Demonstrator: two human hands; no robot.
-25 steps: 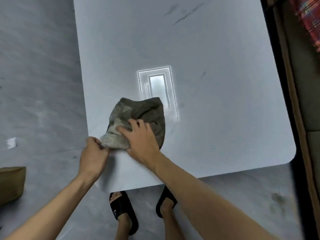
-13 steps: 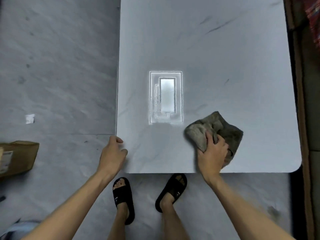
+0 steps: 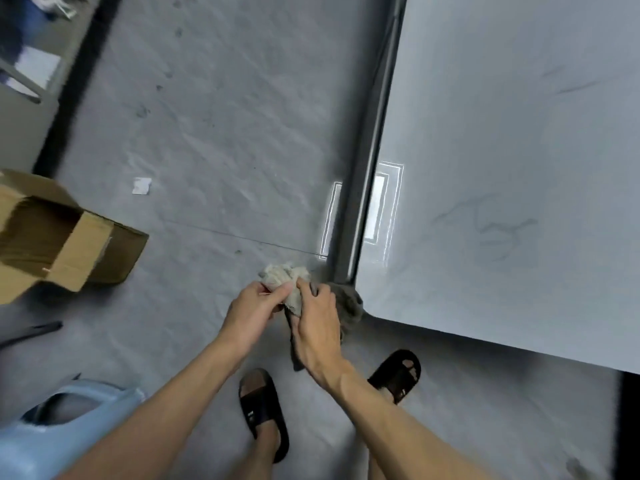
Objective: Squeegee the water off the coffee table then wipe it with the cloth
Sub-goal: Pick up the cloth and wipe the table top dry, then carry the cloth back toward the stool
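Note:
The coffee table [image 3: 502,174] has a pale marble-look top and fills the right of the head view. A grey-brown cloth [image 3: 346,301] is bunched at the table's near left corner, off its edge. My left hand [image 3: 254,308] pinches the lighter wad of the cloth. My right hand [image 3: 317,323] grips the darker part, which hangs down under it. Both hands are over the floor beside the corner. No squeegee is in view.
An open cardboard box [image 3: 59,244] lies on the grey floor at the left. A light blue plastic container [image 3: 52,434] sits at the bottom left. A scrap of paper [image 3: 141,186] lies on the floor. My sandalled feet [image 3: 265,414] stand near the table's front edge.
The cloth has gone from the table's near right part to its near left corner and off the edge. My left hand left the table edge and now holds the cloth. The view swung left.

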